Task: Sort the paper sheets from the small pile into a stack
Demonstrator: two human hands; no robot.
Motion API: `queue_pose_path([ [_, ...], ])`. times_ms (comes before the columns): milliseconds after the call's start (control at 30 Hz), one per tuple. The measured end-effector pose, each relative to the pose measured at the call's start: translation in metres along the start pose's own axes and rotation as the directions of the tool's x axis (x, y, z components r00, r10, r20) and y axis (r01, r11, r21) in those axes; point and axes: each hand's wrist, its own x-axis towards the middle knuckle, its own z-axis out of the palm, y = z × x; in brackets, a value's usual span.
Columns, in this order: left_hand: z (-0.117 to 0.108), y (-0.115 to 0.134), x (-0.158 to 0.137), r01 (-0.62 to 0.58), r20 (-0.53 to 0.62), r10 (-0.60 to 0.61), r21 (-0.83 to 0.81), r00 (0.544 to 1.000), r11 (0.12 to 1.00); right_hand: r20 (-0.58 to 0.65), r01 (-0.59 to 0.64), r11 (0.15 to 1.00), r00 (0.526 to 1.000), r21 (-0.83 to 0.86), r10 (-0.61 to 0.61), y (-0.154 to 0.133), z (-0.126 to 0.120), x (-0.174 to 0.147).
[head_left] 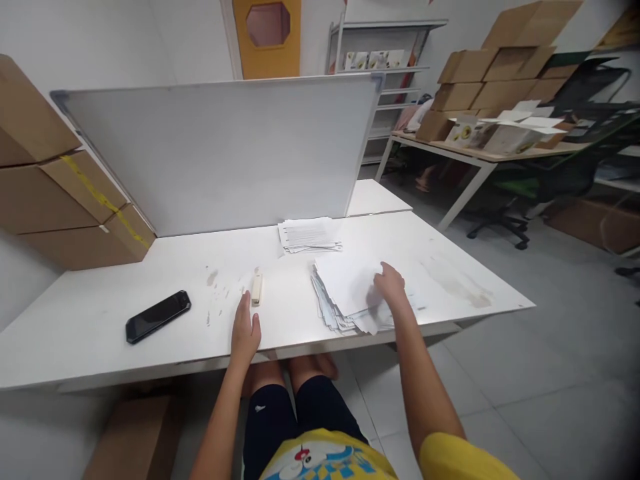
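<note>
My right hand (390, 283) is at the right edge of a loose stack of paper (330, 310), its fingers curled on the top white sheet (347, 283). That sheet appears slightly raised, and the fingertips are partly hidden. The sheets beneath lie unevenly, fanned out at the front. On the table's front part my left hand (245, 330) rests on its edge, with thumb and fingers apart and nothing held. Just beyond its fingertips lies a cream stapler (257, 288). Behind the loose stack is a second pile of printed sheets (310, 235).
A black phone (159, 316) lies on the left of the white table (280, 327). A whiteboard (225, 153) stands upright along the back. Cardboard boxes (75, 207) are stacked at the left. Another table (480, 157) with boxes and an office chair (515, 193) stand to the right.
</note>
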Motion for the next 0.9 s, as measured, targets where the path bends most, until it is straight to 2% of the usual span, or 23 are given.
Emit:
queue_pose_path([
  [100,0.003,0.000,-0.002,-0.096,0.032,0.095,0.035,0.995,0.995,0.093,0.164,0.957,0.977,0.241,-0.191,-0.068,0.045,-0.018],
  [167,0.005,-0.001,-0.004,-0.145,0.073,0.140,0.068,0.987,0.987,0.241,0.308,0.902,0.891,0.303,-0.385,-0.123,0.086,-0.030],
  [233,0.009,-0.001,-0.006,-0.147,0.097,0.138,0.089,0.986,0.985,0.407,0.386,0.876,0.778,0.289,-0.478,-0.174,0.129,-0.041],
  [300,0.012,-0.001,-0.009,-0.130,0.106,0.120,0.096,0.987,0.987,0.562,0.421,0.887,0.694,0.190,-0.450,-0.211,0.167,-0.050],
  [333,0.013,-0.001,-0.010,-0.125,0.111,0.114,0.097,0.987,0.987,0.615,0.436,0.891,0.671,0.125,-0.415,-0.224,0.183,-0.054],
  [400,0.015,0.001,-0.013,-0.123,0.120,0.111,0.099,0.987,0.988,0.662,0.463,0.886,0.661,0.011,-0.354,-0.238,0.208,-0.061],
  [467,0.014,0.005,-0.015,-0.118,0.105,0.107,0.104,0.989,0.988,0.640,0.470,0.882,0.690,-0.041,-0.338,-0.242,0.225,-0.068],
  [567,0.008,0.013,-0.015,-0.087,0.059,0.081,0.109,0.995,0.990,0.583,0.450,0.892,0.735,-0.037,-0.346,-0.238,0.236,-0.073],
  [700,0.002,0.022,-0.009,-0.058,0.050,0.054,0.084,0.997,0.995,0.571,0.425,0.905,0.737,0.023,-0.361,-0.235,0.230,-0.070],
  [800,0.000,0.026,-0.004,-0.056,0.024,0.054,0.075,0.998,0.996,0.549,0.409,0.910,0.745,0.073,-0.379,-0.235,0.210,-0.066],
  [833,-0.001,0.027,-0.003,-0.045,-0.001,0.046,0.067,0.999,0.997,0.520,0.388,0.913,0.757,0.130,-0.396,-0.234,0.200,-0.066],
  [900,-0.005,0.029,0.000,-0.021,-0.058,0.023,0.032,0.998,0.999,0.419,0.298,0.883,0.794,0.364,-0.440,-0.228,0.176,-0.073],
])
